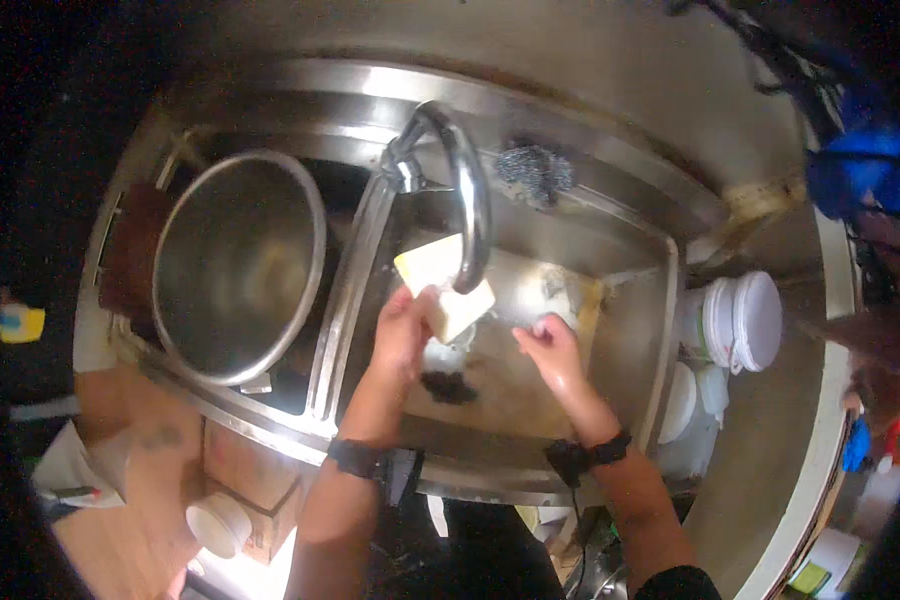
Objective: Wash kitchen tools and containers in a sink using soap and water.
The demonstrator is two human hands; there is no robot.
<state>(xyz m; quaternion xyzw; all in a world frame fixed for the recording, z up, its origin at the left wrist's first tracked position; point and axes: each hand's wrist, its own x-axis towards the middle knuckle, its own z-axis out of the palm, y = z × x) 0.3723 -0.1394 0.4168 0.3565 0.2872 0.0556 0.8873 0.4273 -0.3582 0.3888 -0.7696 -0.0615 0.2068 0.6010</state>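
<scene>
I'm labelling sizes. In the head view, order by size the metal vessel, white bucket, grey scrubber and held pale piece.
1. Metal vessel
2. White bucket
3. Pale piece, partly hidden
4. Grey scrubber

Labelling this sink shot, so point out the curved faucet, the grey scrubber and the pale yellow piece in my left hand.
Curved faucet (470,190): head view, spout.
Grey scrubber (536,172): head view, middle.
Pale yellow piece (463,313): head view, lower half.
</scene>
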